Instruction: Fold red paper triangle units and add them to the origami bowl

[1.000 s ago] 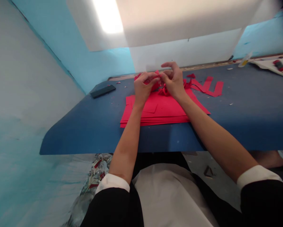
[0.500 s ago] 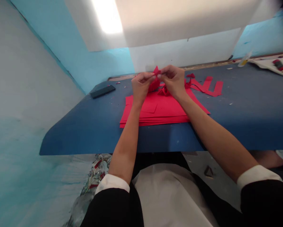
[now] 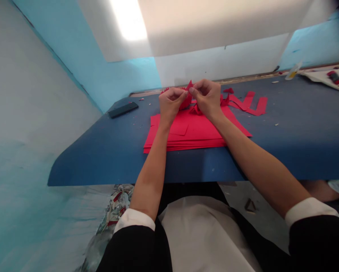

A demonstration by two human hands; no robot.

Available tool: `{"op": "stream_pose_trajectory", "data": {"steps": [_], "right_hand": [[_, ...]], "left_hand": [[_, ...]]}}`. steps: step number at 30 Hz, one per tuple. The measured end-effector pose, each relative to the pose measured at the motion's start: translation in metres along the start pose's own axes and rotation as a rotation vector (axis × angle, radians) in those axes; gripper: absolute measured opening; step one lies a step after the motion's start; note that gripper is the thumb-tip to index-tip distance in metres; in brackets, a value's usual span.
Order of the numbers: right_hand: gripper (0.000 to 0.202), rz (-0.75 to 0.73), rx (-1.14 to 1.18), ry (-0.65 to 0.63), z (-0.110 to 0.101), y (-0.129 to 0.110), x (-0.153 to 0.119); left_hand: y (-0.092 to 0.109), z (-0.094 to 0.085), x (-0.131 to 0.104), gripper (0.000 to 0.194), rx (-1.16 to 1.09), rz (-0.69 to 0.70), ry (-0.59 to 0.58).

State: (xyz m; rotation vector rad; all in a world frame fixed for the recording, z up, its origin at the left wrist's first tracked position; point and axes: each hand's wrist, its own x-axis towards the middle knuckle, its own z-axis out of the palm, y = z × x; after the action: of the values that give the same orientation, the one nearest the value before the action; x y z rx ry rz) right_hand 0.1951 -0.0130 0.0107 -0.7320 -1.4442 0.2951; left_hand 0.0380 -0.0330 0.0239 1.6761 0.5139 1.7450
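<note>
Between my two hands is a small folded piece of red paper (image 3: 190, 85), its pointed tip sticking up. My left hand (image 3: 171, 101) pinches it from the left with thumb and fingers. From the right, my right hand (image 3: 207, 94) pinches the same piece, its fingers curled. Under both hands lies a stack of red paper sheets (image 3: 203, 130), with a smaller cut piece on top. More folded red pieces (image 3: 196, 110) rest on the stack near my right hand. A spiky red paper form (image 3: 165, 90) shows partly behind my left hand.
A dark flat bar (image 3: 123, 110) lies left on the blue table (image 3: 101, 151). Red paper strips (image 3: 253, 104) are to the right. Farther right are a small glue bottle (image 3: 293, 71) and a red and dark object (image 3: 335, 78) on pale sheets. A wall rises behind.
Both hands have shifted very slightly to the right. The folded paper between them has turned, and its tip now leans more upright and narrow. The stack and strips stay put.
</note>
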Motion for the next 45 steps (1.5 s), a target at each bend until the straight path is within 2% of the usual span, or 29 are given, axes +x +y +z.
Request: {"op": "stream_pose_trajectory", "data": {"steps": [5,11,16,20,26,30,33,35,40,45], "right_hand": [[0.051,0.030,-0.016,-0.012,0.000,-0.005,-0.003],[0.058,0.021,0.072,0.022,0.003,-0.019,-0.005],[0.054,0.031,0.108,0.015,0.004,-0.014,-0.003],[0.048,-0.015,0.122,0.008,0.004,-0.008,-0.003],[0.048,-0.029,0.172,-0.024,0.006,-0.009,-0.004],[0.049,-0.037,0.144,-0.078,0.007,-0.017,-0.006],[0.052,0.013,0.095,-0.125,0.007,-0.022,-0.007],[0.053,0.044,0.065,-0.109,0.007,-0.025,-0.007],[0.044,0.027,0.073,0.003,0.003,-0.027,-0.006],[0.037,0.036,0.007,-0.020,0.000,-0.020,-0.005]], "left_hand": [[-0.003,0.000,-0.001,0.039,-0.024,-0.037,-0.007],[-0.002,0.001,0.000,0.048,-0.116,-0.057,-0.041],[-0.009,-0.003,0.002,0.046,-0.095,-0.115,-0.072],[-0.010,-0.006,0.003,0.037,-0.083,-0.155,-0.078],[-0.006,-0.003,0.001,0.043,-0.042,-0.216,-0.046],[-0.009,-0.002,0.003,0.040,0.015,-0.159,-0.010],[-0.013,-0.005,0.005,0.038,0.047,-0.073,-0.043],[-0.015,-0.006,0.005,0.038,0.009,-0.040,-0.063],[-0.019,-0.007,0.004,0.044,-0.122,-0.097,-0.044],[-0.024,-0.009,0.005,0.043,-0.156,-0.109,-0.049]]}}
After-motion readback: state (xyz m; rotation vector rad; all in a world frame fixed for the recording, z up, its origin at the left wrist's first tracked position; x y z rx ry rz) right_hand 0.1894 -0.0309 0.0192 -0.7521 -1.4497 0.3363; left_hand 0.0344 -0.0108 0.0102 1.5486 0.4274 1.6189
